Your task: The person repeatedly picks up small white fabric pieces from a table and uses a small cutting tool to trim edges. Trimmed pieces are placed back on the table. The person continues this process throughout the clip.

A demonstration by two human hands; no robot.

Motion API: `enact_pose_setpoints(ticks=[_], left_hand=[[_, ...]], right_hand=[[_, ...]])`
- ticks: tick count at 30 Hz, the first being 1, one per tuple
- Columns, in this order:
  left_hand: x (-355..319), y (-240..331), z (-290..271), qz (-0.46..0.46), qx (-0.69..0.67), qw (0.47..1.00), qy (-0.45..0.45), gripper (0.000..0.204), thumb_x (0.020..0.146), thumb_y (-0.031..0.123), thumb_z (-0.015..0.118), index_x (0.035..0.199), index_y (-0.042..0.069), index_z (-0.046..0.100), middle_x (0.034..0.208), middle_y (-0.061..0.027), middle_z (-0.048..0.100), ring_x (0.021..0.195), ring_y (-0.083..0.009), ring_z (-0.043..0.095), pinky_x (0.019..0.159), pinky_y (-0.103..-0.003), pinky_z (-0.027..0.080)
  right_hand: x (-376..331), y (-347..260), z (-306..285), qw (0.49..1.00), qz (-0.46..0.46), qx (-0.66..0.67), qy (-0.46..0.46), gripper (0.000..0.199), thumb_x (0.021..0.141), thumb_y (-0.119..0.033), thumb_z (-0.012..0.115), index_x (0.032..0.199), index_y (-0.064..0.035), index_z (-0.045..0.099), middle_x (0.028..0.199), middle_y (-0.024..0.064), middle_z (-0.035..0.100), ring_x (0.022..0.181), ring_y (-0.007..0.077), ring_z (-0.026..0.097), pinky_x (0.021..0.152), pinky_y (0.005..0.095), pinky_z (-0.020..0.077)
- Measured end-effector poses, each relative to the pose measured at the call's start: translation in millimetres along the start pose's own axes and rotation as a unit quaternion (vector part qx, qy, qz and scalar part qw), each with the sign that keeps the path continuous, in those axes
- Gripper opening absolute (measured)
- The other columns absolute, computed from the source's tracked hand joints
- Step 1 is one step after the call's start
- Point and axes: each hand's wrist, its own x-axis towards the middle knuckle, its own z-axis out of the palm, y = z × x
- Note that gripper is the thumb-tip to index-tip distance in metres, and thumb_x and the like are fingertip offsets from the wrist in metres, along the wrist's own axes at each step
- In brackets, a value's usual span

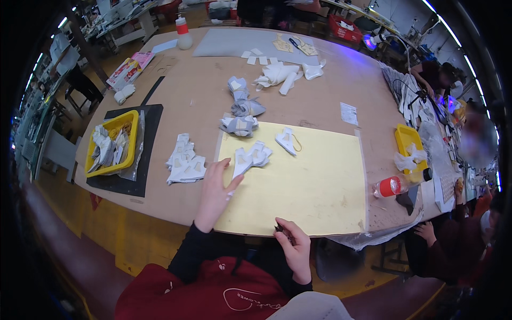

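Observation:
My left hand (214, 189) reaches over the yellow sheet (314, 184), its fingers apart. Thumb and forefinger are at the left edge of a small fanned pile of white and grey cut pieces (252, 158); I cannot tell whether they touch it. Low at the sheet's front edge, my right hand (295, 247) is closed around a small black tool (279, 228), mostly hidden by the fingers. One white piece with a yellow loop (287, 141) lies farther right on the sheet. Another pile of white pieces (185, 161) rests left of my left hand.
Grey bundles (244, 108) line up beyond the sheet. At left, a yellow tray (135, 140) of pieces stands on a black mat (151, 154). A bottle with a red label (391, 186) and another yellow tray (401, 140) are at right. A person (453, 240) sits at the lower right.

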Motion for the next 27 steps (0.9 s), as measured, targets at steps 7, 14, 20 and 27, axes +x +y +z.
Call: enact_pose_setpoints(ticks=[7, 14, 20, 27], left_hand=[[8, 0, 18, -0.035, -0.003, 0.999, -0.021, 0.024, 0.077, 0.008, 0.074, 0.095, -0.002, 0.063, 0.087, -0.0112, 0.062, 0.085, -0.0277, 0.058, 0.079, -0.036, 0.047], [-9, -10, 6, -0.124, -0.248, 0.96, -0.046, 0.012, 0.083, 0.004, 0.072, 0.091, -0.002, 0.065, 0.079, -0.0006, 0.059, 0.072, -0.0097, 0.054, 0.068, -0.023, 0.044], [-47, 56, 32, -0.086, -0.356, 0.911, -0.189, 0.008, 0.085, -0.004, 0.067, 0.094, -0.004, 0.066, 0.087, -0.002, 0.057, 0.08, -0.0097, 0.056, 0.073, -0.023, 0.046], [-60, 53, 48, -0.079, -0.4, 0.89, -0.203, 0.008, 0.082, -0.008, 0.064, 0.087, -0.002, 0.063, 0.094, -0.0054, 0.06, 0.087, -0.0127, 0.058, 0.086, -0.026, 0.046]], right_hand=[[-7, -20, -9, 0.996, -0.044, -0.068, -0.028, 0.033, 0.088, -0.002, 0.066, 0.121, -0.0031, 0.064, 0.082, 0.0059, 0.058, 0.068, 0.0117, 0.05, 0.064, 0.0237, 0.0429], [0, -19, -10, 0.997, -0.071, -0.034, -0.017, 0.033, 0.087, -0.002, 0.066, 0.119, -0.0018, 0.065, 0.08, 0.0043, 0.057, 0.065, 0.0108, 0.047, 0.06, 0.0232, 0.0385], [15, -24, -17, 0.975, -0.186, -0.12, 0.034, 0.037, 0.085, -0.002, 0.066, 0.123, -0.0016, 0.062, 0.087, 0.012, 0.063, 0.07, 0.0247, 0.063, 0.062, 0.0321, 0.05], [4, -5, -20, 0.978, -0.132, -0.134, 0.095, 0.04, 0.09, -0.009, 0.063, 0.129, -0.0036, 0.06, 0.089, 0.0116, 0.062, 0.071, 0.024, 0.063, 0.063, 0.0319, 0.05]])
